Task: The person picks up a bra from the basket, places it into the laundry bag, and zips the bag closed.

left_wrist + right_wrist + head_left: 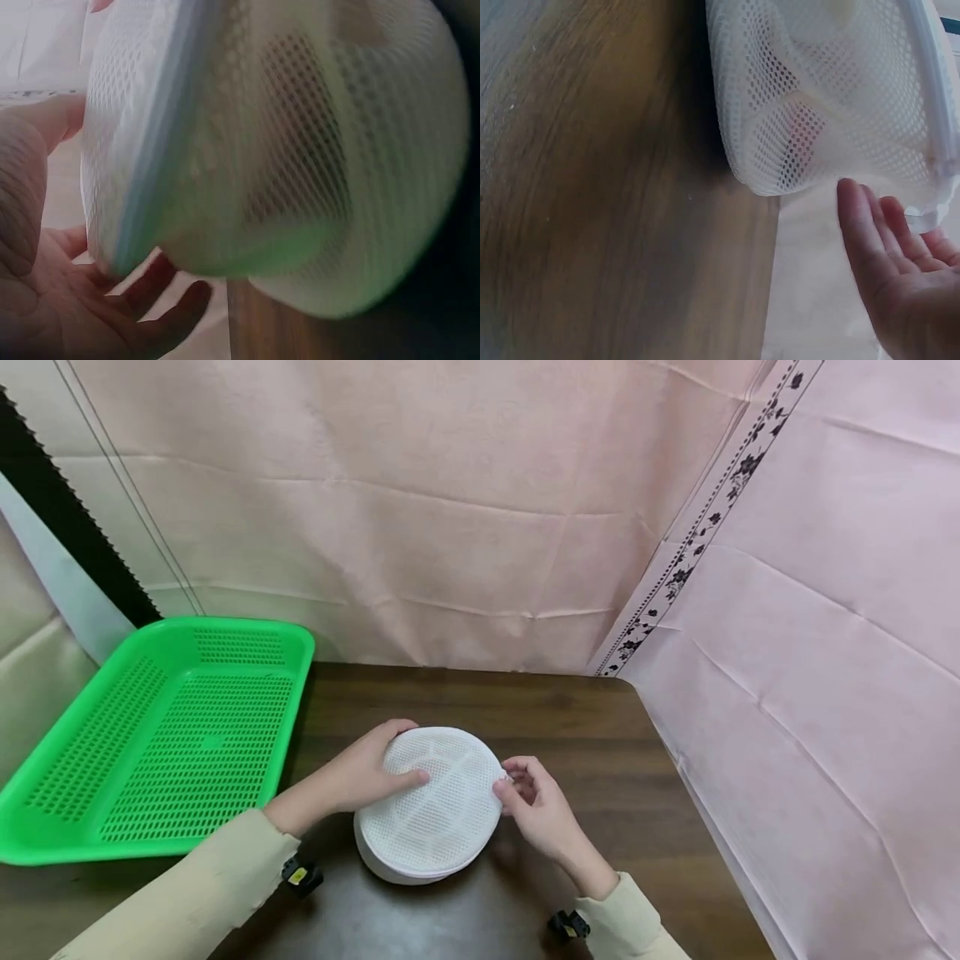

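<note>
A round white mesh laundry bag (442, 810) stands on the table, its flat lid facing up. Around its upper rim runs a zipper (161, 127). My left hand (375, 772) holds the bag by its upper left rim, thumb lying across the mesh lid and fingers round the far side. At the bag's right edge my right hand (540, 806) pinches the small white zipper tab (924, 219) between thumb and curled fingers. In the right wrist view the mesh side wall (787, 112) sags inward in folds. The left wrist view is partly blurred.
A large green plastic basket (300, 668) with slotted walls stands left of the bag, close to my left forearm. The dark wooden table (585, 718) ends at pinkish cloth (420, 527) behind and on the right. A small black device (568, 927) sits at each wrist.
</note>
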Tool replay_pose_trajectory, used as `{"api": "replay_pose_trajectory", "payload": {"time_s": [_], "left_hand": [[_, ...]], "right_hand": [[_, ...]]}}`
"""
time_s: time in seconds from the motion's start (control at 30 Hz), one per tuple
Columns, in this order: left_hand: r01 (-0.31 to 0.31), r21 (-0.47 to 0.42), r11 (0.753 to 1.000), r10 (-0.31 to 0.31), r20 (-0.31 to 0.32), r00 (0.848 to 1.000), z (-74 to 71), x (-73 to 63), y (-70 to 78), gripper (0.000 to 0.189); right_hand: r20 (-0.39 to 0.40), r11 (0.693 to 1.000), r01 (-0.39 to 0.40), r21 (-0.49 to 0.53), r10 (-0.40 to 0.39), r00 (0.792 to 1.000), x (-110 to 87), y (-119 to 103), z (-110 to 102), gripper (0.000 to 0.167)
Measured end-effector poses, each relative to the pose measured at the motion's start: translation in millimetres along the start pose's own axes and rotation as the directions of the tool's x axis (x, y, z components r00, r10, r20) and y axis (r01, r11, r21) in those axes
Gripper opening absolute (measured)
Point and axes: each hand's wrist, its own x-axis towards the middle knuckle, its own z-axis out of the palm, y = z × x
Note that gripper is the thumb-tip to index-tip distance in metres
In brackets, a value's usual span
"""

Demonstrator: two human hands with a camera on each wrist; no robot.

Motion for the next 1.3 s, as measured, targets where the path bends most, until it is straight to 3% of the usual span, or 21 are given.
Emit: {"api": "replay_pose_trajectory", "payload": {"time_s": [0.17, 0.33, 0.5, 0.8, 1.07, 1.3], "left_hand": [[0.06, 0.035, 0.998, -0.064, 0.107, 0.992, -1.0, -9.2, -13.9, 0.096], [0.065, -0.021, 0.998, -0.061, 0.143, 0.988, 2.1, -9.0, -16.9, 0.073], [0.059, -0.052, 0.997, -0.053, 0.1, 0.994, 6.4, -3.9, -11.8, 0.061], [0.042, -0.066, 0.997, -0.04, 0.036, 0.999, 10.3, 13.1, -4.2, 0.061], [0.018, -0.097, 0.995, -0.02, -0.022, 1.0, 11.5, 31.9, 1.5, 0.059], [-0.001, -0.153, 0.988, -0.021, -0.146, 0.989, 13.1, 50.0, 6.3, 0.061]], "right_hand": [[0.037, 0.989, -0.034, -0.142, 0.04, 0.999, -2.6, 3.6, 1.6, 0.02], [0.071, 0.993, -0.054, -0.104, 0.061, 0.996, -1.8, 7.5, 2.4, 0.016], [0.075, 0.996, -0.061, -0.068, 0.066, 0.995, 1.8, 9.0, 1.3, 0.021], [0.063, 0.994, 0.0, -0.107, 0.007, 0.998, 15.1, 2.3, -4.5, 0.024], [-0.006, 0.988, 0.021, -0.15, -0.022, 1.0, 29.4, -7.8, -11.0, 0.023], [-0.107, 0.982, 0.057, -0.182, -0.077, 0.991, 46.5, -10.9, -18.3, 0.021]]}}
